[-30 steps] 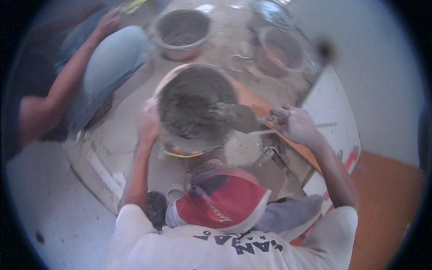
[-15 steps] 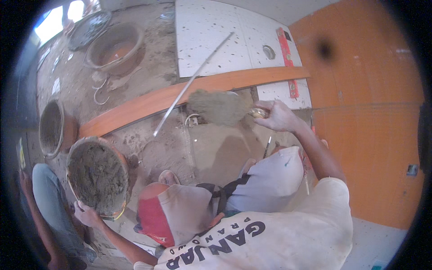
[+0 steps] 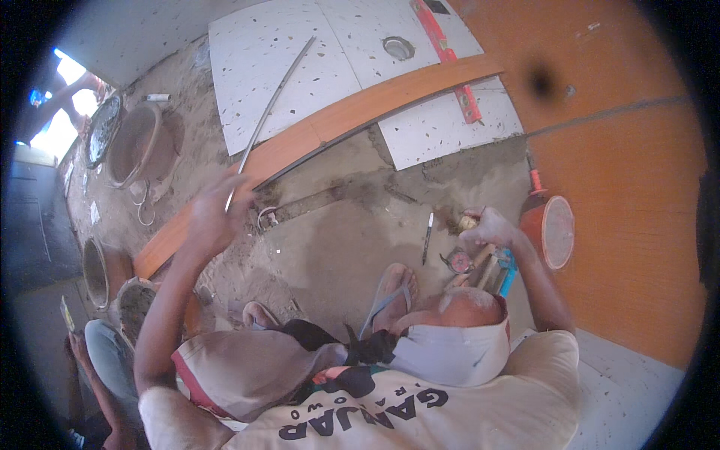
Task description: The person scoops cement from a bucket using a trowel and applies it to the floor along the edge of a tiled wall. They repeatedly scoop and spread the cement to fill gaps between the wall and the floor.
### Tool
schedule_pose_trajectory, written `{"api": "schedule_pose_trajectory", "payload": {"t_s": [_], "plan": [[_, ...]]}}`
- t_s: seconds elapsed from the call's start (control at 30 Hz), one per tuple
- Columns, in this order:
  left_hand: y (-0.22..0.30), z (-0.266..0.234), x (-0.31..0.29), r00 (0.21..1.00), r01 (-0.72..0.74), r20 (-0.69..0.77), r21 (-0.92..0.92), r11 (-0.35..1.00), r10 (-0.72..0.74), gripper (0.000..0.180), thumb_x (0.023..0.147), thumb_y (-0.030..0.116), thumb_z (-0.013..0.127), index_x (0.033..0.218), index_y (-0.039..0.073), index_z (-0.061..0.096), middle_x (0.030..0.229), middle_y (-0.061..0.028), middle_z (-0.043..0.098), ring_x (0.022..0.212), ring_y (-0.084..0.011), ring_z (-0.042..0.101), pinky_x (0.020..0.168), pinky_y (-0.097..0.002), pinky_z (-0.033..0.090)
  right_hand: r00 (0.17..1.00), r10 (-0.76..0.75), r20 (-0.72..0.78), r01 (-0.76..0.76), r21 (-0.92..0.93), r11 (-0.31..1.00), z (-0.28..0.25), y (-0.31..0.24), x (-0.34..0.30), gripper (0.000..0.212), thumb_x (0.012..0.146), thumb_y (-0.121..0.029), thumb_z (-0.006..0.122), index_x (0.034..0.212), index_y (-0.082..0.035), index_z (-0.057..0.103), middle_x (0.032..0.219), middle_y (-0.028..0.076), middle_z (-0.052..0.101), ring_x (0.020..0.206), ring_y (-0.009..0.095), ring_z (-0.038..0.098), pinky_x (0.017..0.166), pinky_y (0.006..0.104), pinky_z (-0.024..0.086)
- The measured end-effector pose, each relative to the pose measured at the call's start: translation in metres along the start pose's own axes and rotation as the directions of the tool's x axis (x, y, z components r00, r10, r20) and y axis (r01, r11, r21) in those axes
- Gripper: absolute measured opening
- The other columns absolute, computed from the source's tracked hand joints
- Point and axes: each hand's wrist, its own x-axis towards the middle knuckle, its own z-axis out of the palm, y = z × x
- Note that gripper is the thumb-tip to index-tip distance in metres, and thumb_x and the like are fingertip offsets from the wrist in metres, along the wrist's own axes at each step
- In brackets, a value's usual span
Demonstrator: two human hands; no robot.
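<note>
My right hand [image 3: 491, 229] is closed round the handle of a trowel [image 3: 467, 223], low over the grey mortar bed [image 3: 337, 240]; its blade hardly shows. My left hand [image 3: 217, 214], smeared by motion, is at the lower end of a thin metal rod [image 3: 277, 97]. Whether its fingers grip the rod cannot be made out. The rod lies across an orange wooden plank [image 3: 330, 131] and white speckled tiles [image 3: 277, 45]. A red spirit level [image 3: 466, 103] lies partly under the plank. Beside my left arm stands a bucket of mortar [image 3: 137, 304], partly hidden.
Other buckets [image 3: 96, 271] and a basin [image 3: 135, 146] stand at left. A pen-like stick [image 3: 428, 238], a round reddish thing [image 3: 459, 261] and a red tub-like thing [image 3: 555, 232] lie near my right hand. Co-workers' hands show at lower left [image 3: 77, 345] and upper left [image 3: 79, 120].
My left hand has let go of the mortar bucket and moved up to the rod. My right hand has drawn the trowel nearer; the mortar load on its blade no longer shows. The view has shifted.
</note>
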Motion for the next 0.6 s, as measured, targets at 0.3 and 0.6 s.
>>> {"api": "schedule_pose_trajectory", "payload": {"t_s": [0.3, 0.6], "plan": [[0.124, 0.232, 0.094, 0.814, -0.234, 0.547, -0.003, 0.972, 0.197, 0.048, 0.089, 0.024, 0.062, 0.132, 0.004, 0.054, 0.132, -0.0204, 0.054, 0.119, -0.0387, 0.053, 0.101, -0.0476, 0.044, 0.993, -0.114, 0.004, 0.114, -0.025, 0.993, -0.01, 0.036, 0.054, 0.061, 0.073, -0.039, 0.079, 0.121, -0.005, 0.064, 0.097, 0.012, 0.071, 0.084, 0.027, 0.067, 0.077, 0.0398, 0.053], [0.162, 0.342, 0.077, 0.978, -0.13, 0.153, -0.097, 0.987, 0.144, 0.069, 0.084, 0.018, 0.065, 0.143, -0.004, 0.036, 0.142, -0.0204, 0.04, 0.129, -0.0369, 0.041, 0.102, -0.0486, 0.04, 0.997, -0.073, -0.041, 0.065, -0.162, 0.985, -0.039, 0.051, 0.074, 0.053, 0.087, -0.043, 0.064, 0.126, -0.009, 0.061, 0.12, 0.02, 0.064, 0.112, 0.037, 0.061, 0.097, 0.0434, 0.047]]}}
